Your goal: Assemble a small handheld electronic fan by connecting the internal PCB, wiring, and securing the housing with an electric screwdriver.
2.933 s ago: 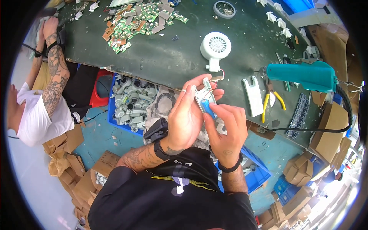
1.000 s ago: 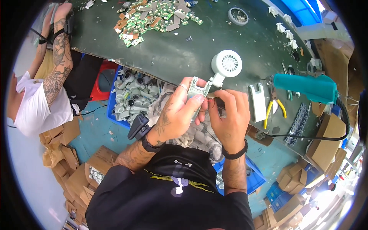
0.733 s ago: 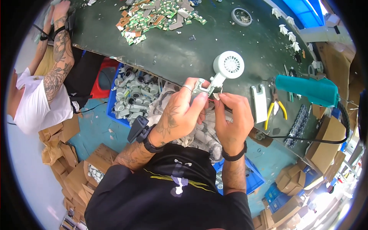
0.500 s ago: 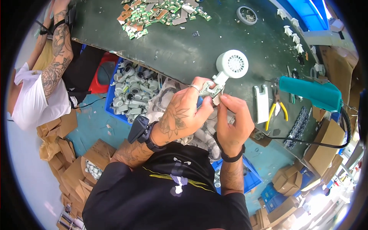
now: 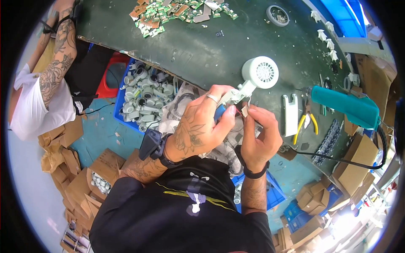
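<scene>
- Head view: fan (image 5: pixel 260 72) by the dark table's (image 5: pixel 198 55) near edge, boards (image 5: pixel 177 13) heaped beyond.
- Left hand (image 5: pixel 198 126) clasps its handle (image 5: pixel 232 97); right hand (image 5: pixel 261 137) pinches a small piece (image 5: pixel 245 111).
- Bin (image 5: pixel 128 123) beside table; cartons (image 5: pixel 110 163) on blue floor (image 5: pixel 95 135).

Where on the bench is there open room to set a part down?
Widest: between the board pile and the white fan, mostly bare. A smaller patch separates the fan from the grey ring. It's crowded right of the fan, around the white cover, pliers and teal tool.

Head-worn fisheye, looking down over my black T-shirt (image 5: pixel 168 219), my left hand (image 5: pixel 198 126) and right hand (image 5: pixel 262 137) close, dark-green workbench (image 5: pixel 228 46) beyond
</scene>
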The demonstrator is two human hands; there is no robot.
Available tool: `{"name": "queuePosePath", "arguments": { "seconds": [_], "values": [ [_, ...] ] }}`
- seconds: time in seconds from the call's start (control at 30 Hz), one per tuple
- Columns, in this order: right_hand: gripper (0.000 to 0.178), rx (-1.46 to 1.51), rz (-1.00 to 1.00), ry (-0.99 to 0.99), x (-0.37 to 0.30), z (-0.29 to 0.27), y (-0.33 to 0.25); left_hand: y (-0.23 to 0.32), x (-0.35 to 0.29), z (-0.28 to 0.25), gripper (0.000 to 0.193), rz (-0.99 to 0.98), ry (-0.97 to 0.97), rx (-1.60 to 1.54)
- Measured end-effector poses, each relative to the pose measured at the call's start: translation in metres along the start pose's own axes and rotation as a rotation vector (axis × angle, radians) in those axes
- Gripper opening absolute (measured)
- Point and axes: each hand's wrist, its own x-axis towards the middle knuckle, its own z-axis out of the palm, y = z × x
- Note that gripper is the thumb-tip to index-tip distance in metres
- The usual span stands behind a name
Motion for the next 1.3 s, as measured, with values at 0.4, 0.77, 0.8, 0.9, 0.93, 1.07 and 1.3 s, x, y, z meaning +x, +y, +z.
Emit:
{"name": "queuePosePath", "arguments": {
  "seconds": [0.4, 0.77, 0.8, 0.9, 0.93, 1.07, 1.3],
  "values": [
    [0.032, -0.117, -0.223, -0.065, 0.005, 0.005, 0.001, -0.006, -0.001, -0.007, 0.039, -0.231, -0.074, -0.416],
    [0.024, 0.05, -0.073, -0.05, -0.006, 0.01, 0.004, -0.018, 0.003, -0.002, 0.031, 0.2, 0.108, 0.024],
    [0.021, 0.138, 0.017, -0.052, -0.008, 0.01, 0.004, -0.015, 0.002, -0.002, 0.031, 0.196, 0.111, 0.021],
    [0.018, 0.22, 0.178, -0.068, -0.006, 0.006, -0.003, -0.006, -0.002, -0.005, 0.032, -0.087, 0.004, -0.248],
    [0.018, 0.216, 0.181, -0.07, -0.005, 0.006, -0.007, -0.006, -0.002, -0.006, 0.032, -0.112, -0.004, -0.273],
    [0.019, 0.276, 0.282, 0.002, 0.003, 0.01, -0.011, -0.005, -0.001, -0.009, 0.034, -0.205, -0.067, -0.376],
    [0.02, 0.162, 0.191, -0.012, 0.006, 0.013, -0.01, -0.01, -0.002, -0.008, 0.034, -0.271, -0.092, -0.554]
  ]
}}
